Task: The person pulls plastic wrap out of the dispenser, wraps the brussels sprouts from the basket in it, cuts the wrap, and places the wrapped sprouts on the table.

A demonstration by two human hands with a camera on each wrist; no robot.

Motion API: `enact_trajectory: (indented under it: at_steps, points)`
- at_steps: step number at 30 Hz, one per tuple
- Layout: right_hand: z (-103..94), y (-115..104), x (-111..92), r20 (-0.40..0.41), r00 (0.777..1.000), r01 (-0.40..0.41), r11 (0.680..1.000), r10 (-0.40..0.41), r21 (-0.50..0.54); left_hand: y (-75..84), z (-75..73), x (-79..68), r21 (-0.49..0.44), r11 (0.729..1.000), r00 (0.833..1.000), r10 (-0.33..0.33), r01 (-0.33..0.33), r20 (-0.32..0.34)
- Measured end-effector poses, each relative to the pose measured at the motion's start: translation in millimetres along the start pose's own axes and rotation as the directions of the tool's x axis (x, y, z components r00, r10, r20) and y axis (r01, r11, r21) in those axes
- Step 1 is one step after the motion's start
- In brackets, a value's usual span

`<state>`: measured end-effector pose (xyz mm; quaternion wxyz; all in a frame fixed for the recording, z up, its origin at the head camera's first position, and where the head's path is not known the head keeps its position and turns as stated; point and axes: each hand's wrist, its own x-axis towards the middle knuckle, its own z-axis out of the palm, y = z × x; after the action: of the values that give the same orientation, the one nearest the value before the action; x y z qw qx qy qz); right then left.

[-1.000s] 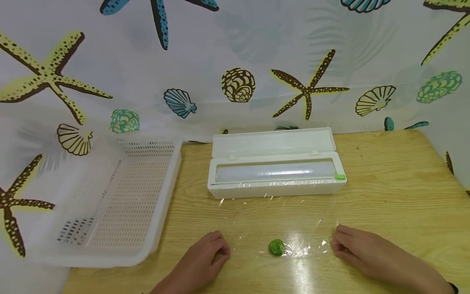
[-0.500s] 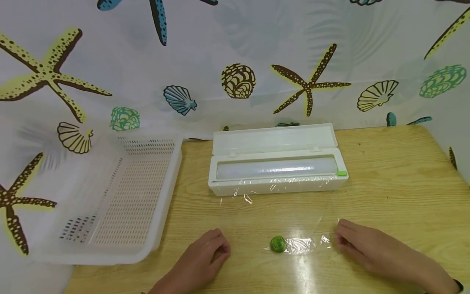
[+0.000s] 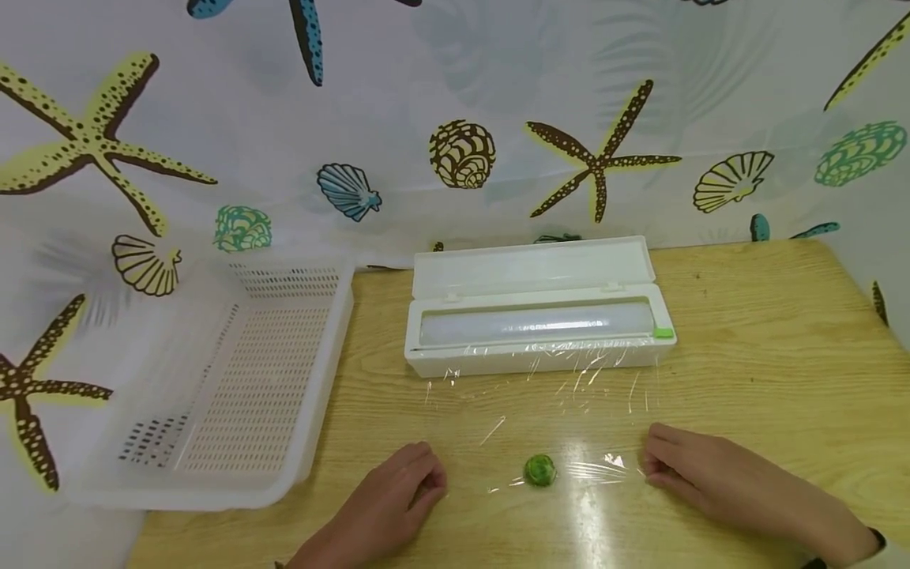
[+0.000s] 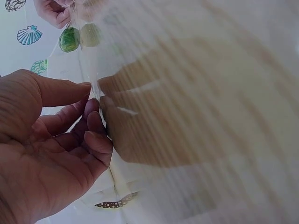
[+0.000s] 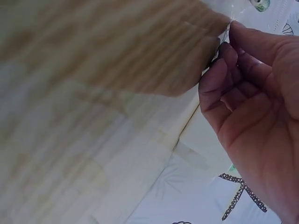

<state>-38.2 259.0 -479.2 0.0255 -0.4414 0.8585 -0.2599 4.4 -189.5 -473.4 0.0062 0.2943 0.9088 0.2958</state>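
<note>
A sheet of clear cling film (image 3: 597, 472) stretches toward me from a white box (image 3: 469, 365), whose lid is raised and whose roll (image 3: 540, 319) shows inside. My left hand (image 3: 391, 502) pinches the film's near left side; in the left wrist view, thumb and fingertips (image 4: 84, 88) meet at its edge. On the other side my right hand (image 3: 711, 474) pinches the film too, its fingers (image 5: 212, 81) curled in the right wrist view. Between the hands, a small round green Brussels sprout (image 3: 539, 470) sits among the film's shiny creases.
To the left stands a white perforated basket (image 3: 316, 395). The wooden table (image 3: 768, 348) reaches back to a curtain (image 3: 398, 103) printed with shells and starfish. A small green slider (image 3: 664, 333) sits at the box's right end.
The film's creases and glints have shifted, with new wrinkles near the box front. My right hand has moved up slightly in the view, and both hands keep their pinch.
</note>
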Motion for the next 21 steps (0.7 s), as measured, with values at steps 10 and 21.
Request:
enact_trajectory:
  at_steps: [10,21]
  points:
    - [-0.1,-3.0,-0.8,-0.013,1.000,-0.024,0.997,0.025,0.070,-2.0,-1.4,-3.6,0.037,0.998,0.998,0.055,-0.055,-0.008]
    - [-4.3,-0.8,-1.5,-0.004,0.999,-0.044,0.997,0.045,0.065,0.7,2.1,4.4,0.056,0.998,0.999,0.024,-0.027,0.043]
